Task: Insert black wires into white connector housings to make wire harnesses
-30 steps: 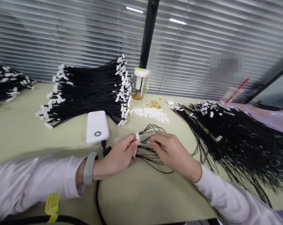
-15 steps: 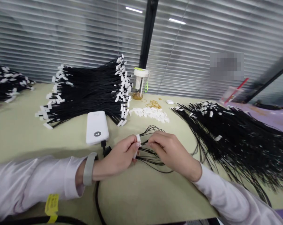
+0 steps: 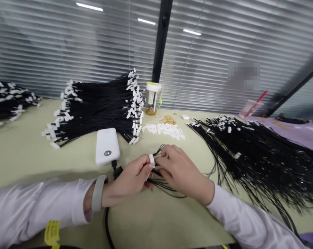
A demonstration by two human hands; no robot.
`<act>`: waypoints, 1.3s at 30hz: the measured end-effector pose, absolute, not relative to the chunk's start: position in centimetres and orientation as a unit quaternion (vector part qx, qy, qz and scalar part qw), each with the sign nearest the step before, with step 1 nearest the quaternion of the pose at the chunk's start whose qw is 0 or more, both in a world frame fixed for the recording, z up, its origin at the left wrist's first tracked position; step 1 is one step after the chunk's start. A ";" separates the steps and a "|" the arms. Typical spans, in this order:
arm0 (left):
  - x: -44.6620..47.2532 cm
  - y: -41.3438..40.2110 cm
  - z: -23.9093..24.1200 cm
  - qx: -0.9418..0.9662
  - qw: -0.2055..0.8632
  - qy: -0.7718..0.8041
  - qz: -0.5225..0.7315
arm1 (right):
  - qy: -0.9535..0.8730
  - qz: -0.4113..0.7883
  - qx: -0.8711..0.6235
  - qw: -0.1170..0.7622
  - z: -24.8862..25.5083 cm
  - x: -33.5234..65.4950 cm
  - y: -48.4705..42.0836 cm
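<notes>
My left hand [image 3: 132,176] is closed in a pinch on a small white tag [image 3: 151,159] at the end of a bundle of thin black cords [image 3: 164,183]. My right hand [image 3: 181,171] is closed too, fingertips meeting the left hand's at the tag and gripping the cords, whose loops poke out above and below it. Both hands rest on the pale green table [image 3: 146,218] near its front middle. A grey band sits on my left wrist.
A white power bank [image 3: 107,146] with a plugged black cable lies left of my hands. Behind it is a big stack of tagged black cords [image 3: 99,107], another heap [image 3: 262,155] at right, loose white tags [image 3: 164,128], rubber bands [image 3: 168,119] and a small jar [image 3: 153,98].
My right hand has slid left until its fingers meet the left hand at the tag, covering most of the cord loops. The view has tipped slightly.
</notes>
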State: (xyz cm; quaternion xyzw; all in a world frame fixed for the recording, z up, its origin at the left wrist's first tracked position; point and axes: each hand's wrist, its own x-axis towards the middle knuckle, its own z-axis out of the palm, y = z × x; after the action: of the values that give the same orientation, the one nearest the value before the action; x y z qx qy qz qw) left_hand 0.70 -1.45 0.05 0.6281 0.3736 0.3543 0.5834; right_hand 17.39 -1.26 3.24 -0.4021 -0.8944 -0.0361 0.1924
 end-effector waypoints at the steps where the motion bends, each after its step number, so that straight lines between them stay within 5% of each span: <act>1: 0.7 -1.7 0.1 0.631 0.580 0.373 0.356 | -0.897 -0.032 -0.396 0.194 3.5 17.4 -1.2; 7: -2.3 -1.9 2.4 0.568 0.608 0.420 0.363 | -0.743 0.233 -0.387 0.493 8.1 21.8 -1.2; 11: -8.3 -1.2 6.2 0.527 0.549 0.409 0.504 | -0.540 0.447 -0.248 0.669 10.7 25.9 -1.0; 20: -17.3 -0.9 11.8 0.574 0.349 0.318 0.670 | -0.642 0.509 -0.383 0.427 12.5 22.0 6.3; 31: -24.6 19.0 16.5 0.556 0.176 0.388 0.714 | -0.617 0.397 -0.349 0.583 19.7 8.4 25.1; 39: -26.8 29.8 12.8 0.580 0.212 0.567 0.546 | -0.654 0.272 -0.453 0.542 17.7 6.1 33.0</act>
State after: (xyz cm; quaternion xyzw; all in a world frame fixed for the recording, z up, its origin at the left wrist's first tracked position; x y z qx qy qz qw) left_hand -26.79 29.85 12.84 0.5795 0.5665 0.5460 0.2124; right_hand 6.06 33.04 17.65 -0.4531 -0.6537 0.2723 0.5416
